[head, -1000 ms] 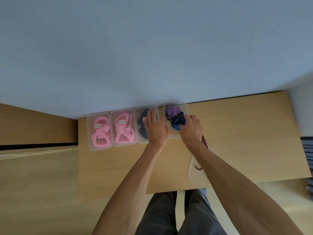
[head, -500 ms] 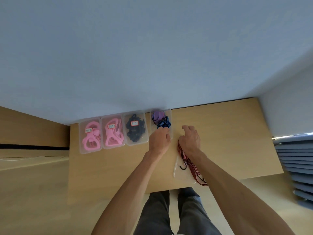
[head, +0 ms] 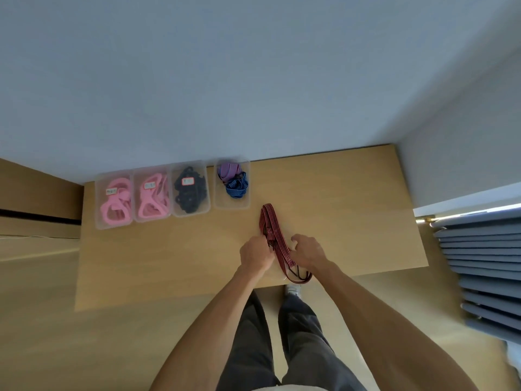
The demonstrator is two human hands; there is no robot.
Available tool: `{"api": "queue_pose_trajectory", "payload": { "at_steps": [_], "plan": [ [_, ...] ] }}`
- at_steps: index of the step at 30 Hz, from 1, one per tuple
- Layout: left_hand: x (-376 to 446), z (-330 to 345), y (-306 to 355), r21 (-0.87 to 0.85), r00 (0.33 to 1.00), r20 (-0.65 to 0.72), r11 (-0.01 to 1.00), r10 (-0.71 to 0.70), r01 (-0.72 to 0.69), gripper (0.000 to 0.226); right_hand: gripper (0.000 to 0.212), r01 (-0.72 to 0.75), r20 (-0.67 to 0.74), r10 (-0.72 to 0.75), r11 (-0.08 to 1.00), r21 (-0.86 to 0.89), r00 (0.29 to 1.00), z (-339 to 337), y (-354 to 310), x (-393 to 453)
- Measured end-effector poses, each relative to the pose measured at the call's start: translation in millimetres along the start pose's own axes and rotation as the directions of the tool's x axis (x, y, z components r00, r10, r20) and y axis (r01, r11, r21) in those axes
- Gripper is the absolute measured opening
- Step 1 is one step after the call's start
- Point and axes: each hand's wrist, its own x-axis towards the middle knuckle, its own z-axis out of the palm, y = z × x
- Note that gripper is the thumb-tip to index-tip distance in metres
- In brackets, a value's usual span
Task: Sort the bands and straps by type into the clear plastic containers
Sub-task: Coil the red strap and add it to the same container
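1. Wooden table (head: 338, 198), back edge against the wall.
2. Four clear containers in a row along the back edge toward the left corner: two with pink bands (head: 114, 204) (head: 152, 200), one with black bands (head: 189, 190), one with purple and blue straps (head: 232, 182).
3. Red striped strap (head: 272, 231) flat near the front edge, one end hanging over it.
4. Left hand (head: 256, 255) with fingers curled, pinching the strap.
5. Right hand (head: 307, 251) with fingers bent against the strap's other side; grip not clear.
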Motion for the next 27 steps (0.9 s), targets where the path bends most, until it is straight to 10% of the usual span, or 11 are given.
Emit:
{"api": "queue_pose_trajectory", "payload": {
  "at_steps": [6,15,23,27],
  "plan": [
    [3.0,7.9,7.0,-0.489,0.971,0.038,0.843,-0.237,0.225,0.012,0.063,0.083,0.016,-0.089,0.972,0.221,0.996,7.7,-2.9,0.1],
    [13.3,11.2,16.8,-0.632,0.97,0.077,0.741,-0.232,0.227,0.013,0.023,0.093,-0.135,-0.049,0.935,0.342,0.99,-3.2,-7.2,3.0],
    [13.5,-2.7,15.7,-0.898,0.953,0.068,0.398,-0.294,0.187,0.009,0.029,0.009,-0.363,0.267,0.795,0.607,0.893,-22.6,2.0,4.9],
    [13.4,-22.5,14.0,-0.9,0.979,0.109,0.402,-0.173,0.171,0.009,0.057,-0.017,-0.416,0.308,0.82,0.572,0.856,-34.7,0.6,1.1]
  ]
}}
